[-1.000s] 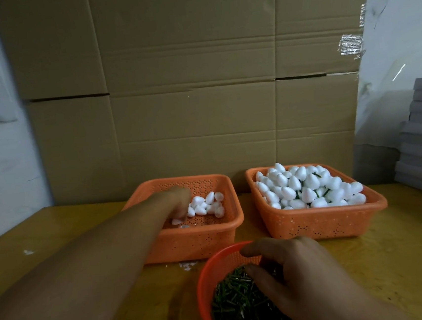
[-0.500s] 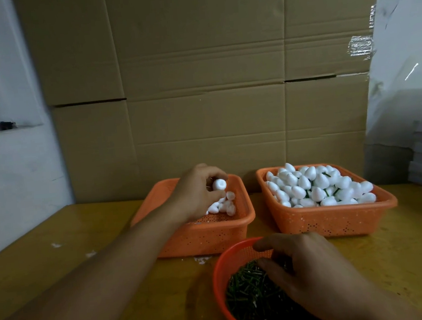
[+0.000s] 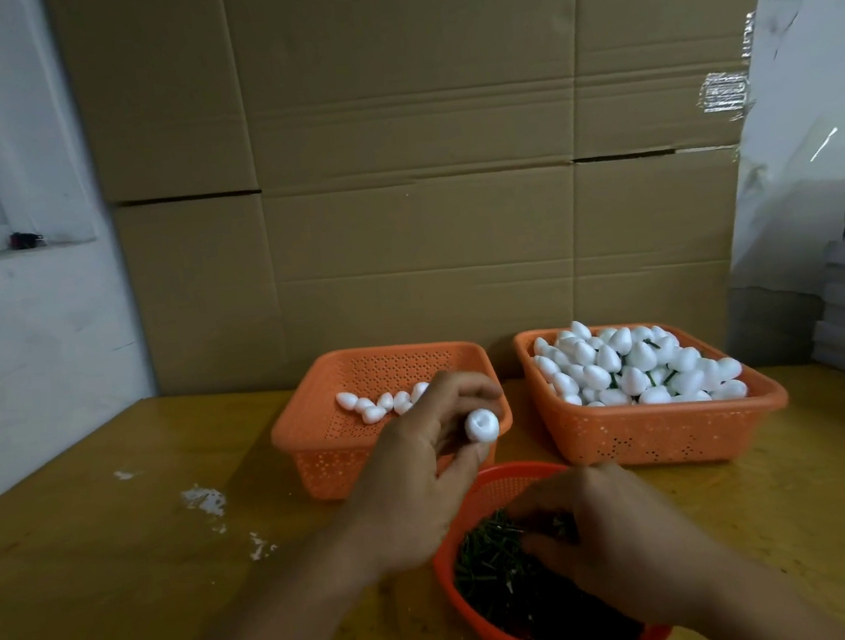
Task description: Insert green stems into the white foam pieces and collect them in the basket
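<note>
The right-hand basket (image 3: 653, 431), heaped with white foam pieces that show green stems between them, is the landmark here, and it suggests the job is well advanced: I judge most pieces already stemmed and collected there, too many and too piled to count exactly, several dozen at a guess. Just to its left stands the second square basket (image 3: 318, 433), holding the unstemmed stock, of which about eight loose pieces (image 3: 377, 405) show in a row near its far side, some perhaps hidden behind the hand. In front of the landmark, nearer the person, sits one round red bowl (image 3: 484, 499) full of green stems (image 3: 490, 561), far too many to count. The left hand (image 3: 425, 474) hovers between the left basket and the bowl, its thumb and fingers (image 3: 468, 387) pinching one foam piece (image 3: 482, 425) with its dimpled end turned toward the camera; no stem is in it yet. The right hand (image 3: 612, 544) is down in the bowl, fingers curled among the stems; whether it has one pinched I cannot tell. So three containers, two hands, one piece in work, and roughly eight more to do. White crumbs (image 3: 203, 498) lie on the desk (image 3: 100, 583) well left of the landmark.
</note>
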A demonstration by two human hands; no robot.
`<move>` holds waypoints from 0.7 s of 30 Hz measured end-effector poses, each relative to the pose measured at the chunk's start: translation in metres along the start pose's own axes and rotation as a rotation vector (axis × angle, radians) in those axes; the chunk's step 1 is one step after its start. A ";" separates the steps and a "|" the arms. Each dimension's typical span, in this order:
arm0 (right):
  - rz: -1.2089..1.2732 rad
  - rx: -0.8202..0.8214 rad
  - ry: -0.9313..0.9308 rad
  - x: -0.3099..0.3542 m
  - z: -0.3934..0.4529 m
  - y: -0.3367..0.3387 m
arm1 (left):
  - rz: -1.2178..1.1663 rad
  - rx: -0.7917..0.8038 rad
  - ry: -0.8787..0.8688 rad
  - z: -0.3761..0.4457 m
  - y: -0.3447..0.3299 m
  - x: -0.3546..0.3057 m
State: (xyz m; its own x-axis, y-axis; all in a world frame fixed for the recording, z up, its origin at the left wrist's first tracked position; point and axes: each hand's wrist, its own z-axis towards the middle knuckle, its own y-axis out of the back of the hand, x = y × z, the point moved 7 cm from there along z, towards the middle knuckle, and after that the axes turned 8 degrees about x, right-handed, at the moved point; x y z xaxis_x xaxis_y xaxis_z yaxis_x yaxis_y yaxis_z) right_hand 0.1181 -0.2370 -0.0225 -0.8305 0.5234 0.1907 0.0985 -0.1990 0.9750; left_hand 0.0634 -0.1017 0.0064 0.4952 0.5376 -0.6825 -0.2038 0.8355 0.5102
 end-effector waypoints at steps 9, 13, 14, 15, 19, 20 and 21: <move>-0.075 0.151 0.071 0.004 -0.001 -0.014 | -0.061 0.130 0.076 -0.026 -0.024 0.000; -0.116 0.227 0.000 0.001 -0.002 -0.022 | -0.172 0.251 0.133 -0.031 -0.036 0.004; -0.125 0.233 -0.013 0.000 -0.001 -0.024 | -0.166 0.246 0.137 -0.032 -0.038 0.004; -0.127 0.235 -0.023 -0.001 0.000 -0.025 | -0.162 0.227 0.140 -0.032 -0.038 0.005; -0.113 0.248 -0.058 -0.005 0.003 -0.030 | -0.158 0.171 0.141 -0.034 -0.039 0.004; -0.111 0.249 -0.067 -0.006 0.004 -0.031 | -0.164 0.162 0.137 -0.034 -0.040 0.004; -0.113 0.245 -0.073 -0.006 0.005 -0.032 | -0.157 0.144 0.131 -0.033 -0.039 0.004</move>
State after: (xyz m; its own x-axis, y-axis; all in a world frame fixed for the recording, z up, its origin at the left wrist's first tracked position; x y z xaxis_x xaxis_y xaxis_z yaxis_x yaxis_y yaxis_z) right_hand 0.1223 -0.2300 -0.0543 -0.8031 0.5906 0.0784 0.1448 0.0658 0.9873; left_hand 0.0452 -0.1281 -0.0337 0.3955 0.4202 -0.8167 -0.0056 0.8903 0.4553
